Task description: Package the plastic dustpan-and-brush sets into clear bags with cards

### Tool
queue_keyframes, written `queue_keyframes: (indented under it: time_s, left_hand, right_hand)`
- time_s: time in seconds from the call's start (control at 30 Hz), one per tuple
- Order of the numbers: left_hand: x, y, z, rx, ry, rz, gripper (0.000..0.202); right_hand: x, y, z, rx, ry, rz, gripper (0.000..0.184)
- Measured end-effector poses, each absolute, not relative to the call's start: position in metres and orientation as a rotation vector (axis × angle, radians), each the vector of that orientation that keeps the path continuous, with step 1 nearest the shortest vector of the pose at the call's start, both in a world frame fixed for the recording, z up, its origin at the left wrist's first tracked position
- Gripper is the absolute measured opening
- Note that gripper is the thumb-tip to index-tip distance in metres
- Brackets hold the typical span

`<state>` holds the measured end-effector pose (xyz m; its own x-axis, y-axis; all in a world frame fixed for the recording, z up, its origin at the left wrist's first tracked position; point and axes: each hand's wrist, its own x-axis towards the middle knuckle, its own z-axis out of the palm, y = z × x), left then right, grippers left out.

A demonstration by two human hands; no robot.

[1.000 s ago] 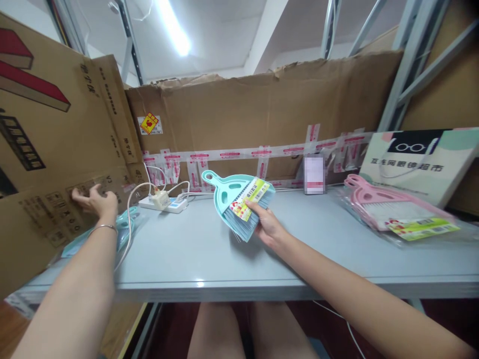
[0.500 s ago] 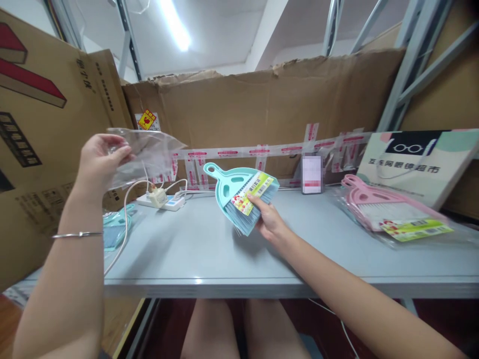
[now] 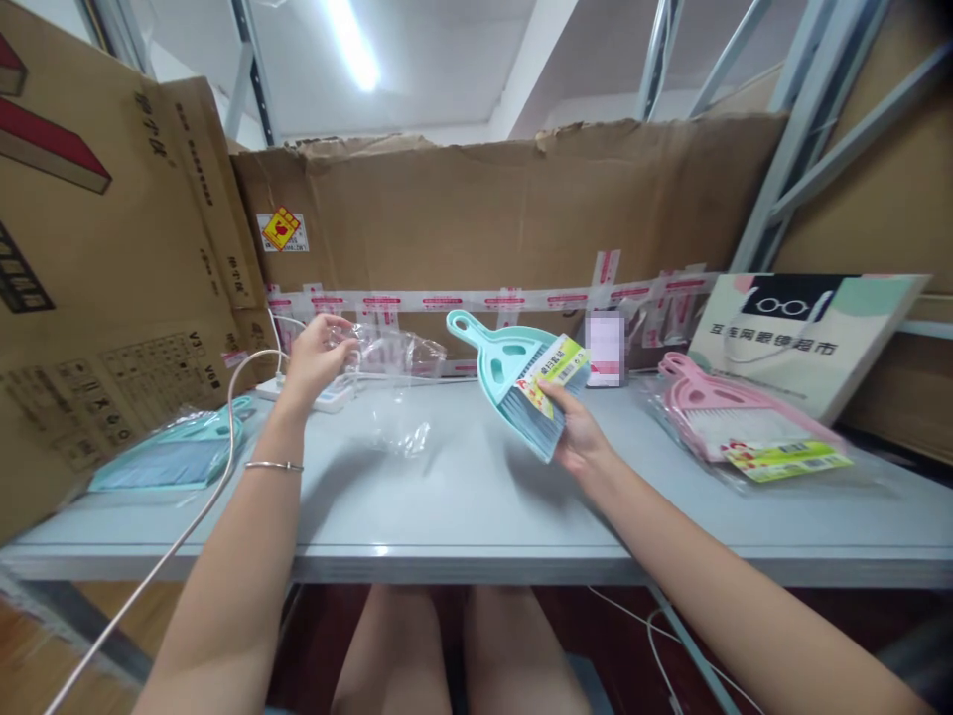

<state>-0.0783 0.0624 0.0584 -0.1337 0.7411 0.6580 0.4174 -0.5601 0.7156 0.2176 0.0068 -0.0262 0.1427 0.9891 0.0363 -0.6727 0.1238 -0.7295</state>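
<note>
Above the middle of the grey table, my right hand grips a mint-green dustpan and brush set by its bristle end, thumb on the yellow-green label. Its looped handle points up and to the left. My left hand pinches a clear plastic bag by its edge. The bag hangs crumpled between my two hands, apart from the dustpan set, and nothing shows inside it.
Wrapped pink dustpan sets lie at the right, before a white printed box. Wrapped mint-green ones lie left. A phone leans at the back. A white cable crosses the left side. Large cartons wall the back.
My left hand has moved right and down with the plastic bag, which now hangs nearer the dustpan set. My right hand and the set have shifted slightly right in view.
</note>
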Motion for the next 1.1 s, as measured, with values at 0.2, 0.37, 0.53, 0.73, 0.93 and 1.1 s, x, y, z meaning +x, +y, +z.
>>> queue_keyframes:
  time_s: [0.2, 0.37, 0.53, 0.73, 0.93, 1.1]
  left_hand:
    - [-0.092, 0.064, 0.044, 1.652, 1.035, 1.689, 0.028]
    - [-0.1, 0.065, 0.04, 1.516, 0.939, 1.666, 0.027]
    - [-0.081, 0.064, 0.036, 1.479, 0.835, 1.614, 0.028]
    - [-0.055, 0.06, 0.023, 1.519, 0.745, 1.373, 0.03]
    - [-0.023, 0.049, 0.01, 2.072, 0.75, 1.242, 0.061]
    - [-0.016, 0.038, 0.015, 2.192, 0.897, 2.039, 0.092]
  right_hand:
    - [0.21, 0.002, -0.028, -0.758, -0.702, 1.323, 0.02]
    - [0.204, -0.005, -0.03, -0.832, -0.783, 1.339, 0.017]
    - [0.199, -0.008, -0.031, -0.872, -0.879, 1.42, 0.013]
    - [0.196, -0.009, -0.033, -0.892, -0.926, 1.487, 0.014]
    - [0.189, -0.006, -0.038, -0.866, -0.899, 1.52, 0.014]
    - [0.184, -0.002, -0.04, -0.791, -0.786, 1.494, 0.013]
